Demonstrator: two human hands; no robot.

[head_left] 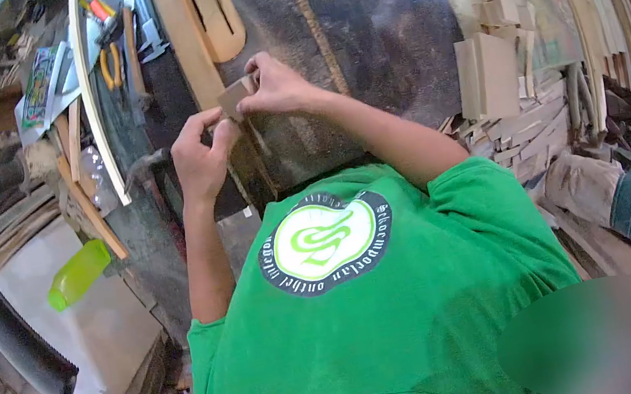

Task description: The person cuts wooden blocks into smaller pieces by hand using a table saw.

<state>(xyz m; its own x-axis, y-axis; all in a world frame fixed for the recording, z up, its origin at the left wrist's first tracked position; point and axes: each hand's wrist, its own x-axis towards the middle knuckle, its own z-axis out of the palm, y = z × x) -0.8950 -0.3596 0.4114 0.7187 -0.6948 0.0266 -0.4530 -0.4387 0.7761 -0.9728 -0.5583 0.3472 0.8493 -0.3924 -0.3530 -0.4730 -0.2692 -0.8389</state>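
a small wooden block [234, 99] is between the person's two hands, over or against the long wooden strip [180, 27] on the dark worktop [389, 40]; whether it rests on the wood below or is held just clear of it cannot be told. the right hand [275, 87] has the block pinched at its right end, thumb at the near side and fingers toward the far edge. the left hand [203, 145] is close in at the opposite edge, thumb and fingers bent, but the view does not show whether its fingertips press on the wood or merely meet it. the likeliest trouble seems to be the block twisting or slipping: if the left hand gives no support, a push at the free end could turn it within the right hand's pinch. with fingertips so near its edges, a rough corner might leave a splinter, and a finger caught underneath could be squeezed if the block were pressed down hard. a dropped block could glance toward the slotted wooden piece [228, 44] just beyond. the pliers [111, 67] and the caliper [152, 38] lie apart from the hands, so knocking them looks unlikely unless the left hand swings wide; the stacked wood pieces [490, 73] stand well away, though a broad sweep of the right arm [388, 129] might topple one.
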